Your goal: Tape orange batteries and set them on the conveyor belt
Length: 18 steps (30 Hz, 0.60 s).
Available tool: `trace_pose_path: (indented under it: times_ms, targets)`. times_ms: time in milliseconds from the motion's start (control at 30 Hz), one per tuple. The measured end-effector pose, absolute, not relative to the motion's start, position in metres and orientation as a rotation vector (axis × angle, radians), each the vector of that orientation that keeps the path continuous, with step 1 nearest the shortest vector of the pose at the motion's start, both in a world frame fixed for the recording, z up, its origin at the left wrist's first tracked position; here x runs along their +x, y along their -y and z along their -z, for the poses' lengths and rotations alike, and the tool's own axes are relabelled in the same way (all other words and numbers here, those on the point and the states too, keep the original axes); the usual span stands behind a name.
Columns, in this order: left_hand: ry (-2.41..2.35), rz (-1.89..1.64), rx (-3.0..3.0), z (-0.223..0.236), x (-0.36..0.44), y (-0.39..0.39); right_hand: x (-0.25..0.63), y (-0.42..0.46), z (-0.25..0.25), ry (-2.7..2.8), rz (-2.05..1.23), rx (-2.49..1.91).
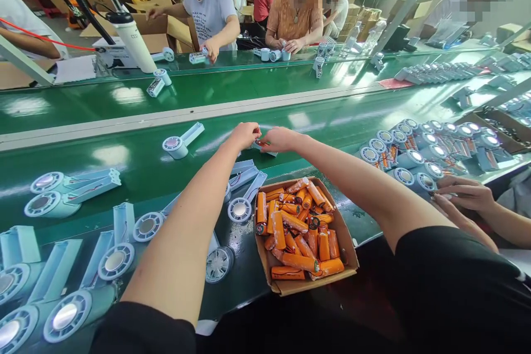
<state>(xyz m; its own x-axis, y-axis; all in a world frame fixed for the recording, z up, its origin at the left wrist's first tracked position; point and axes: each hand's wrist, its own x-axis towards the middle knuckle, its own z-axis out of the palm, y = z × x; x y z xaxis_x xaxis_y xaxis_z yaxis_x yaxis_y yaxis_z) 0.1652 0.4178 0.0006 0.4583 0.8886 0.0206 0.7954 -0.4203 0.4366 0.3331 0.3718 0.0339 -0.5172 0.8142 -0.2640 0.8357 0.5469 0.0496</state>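
Observation:
Over the green belt my left hand [248, 134] and my right hand [277, 139] meet, fingers closed in pinches. Between them shows a bit of red and orange, too small to name. The pale blue end of a fan housing [270, 152] sticks out beneath my right hand, mostly hidden. Nearer to me, a cardboard box [265, 282] holds several orange wrapped batteries [295, 221] with thin wires. Left of the box lies a light blue fan housing [240, 209] with a round head and open handle; other housings are partly hidden by my left arm.
Several fan housings [52, 202] lie along the left. At right, rows of housings [415, 157] carry orange batteries, beside a co-worker's hands [464, 199]. Across the green belt [232, 80], other people handle similar parts. A white cylindrical device with a black hose [135, 41] stands back left.

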Motion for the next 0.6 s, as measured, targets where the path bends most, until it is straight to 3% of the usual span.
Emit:
trace_pose_path:
  times_ms: [433,600]
  targets:
    - [-1.505,-0.323,2.349,-0.028,0.182,-0.396,0.366,-0.368,-0.04,-2.669,0.357,1.679]
    - [-1.512,-0.513,2.387,-0.051,0.109,-0.292,0.401,-0.321,-0.044,-2.698,0.307,1.955]
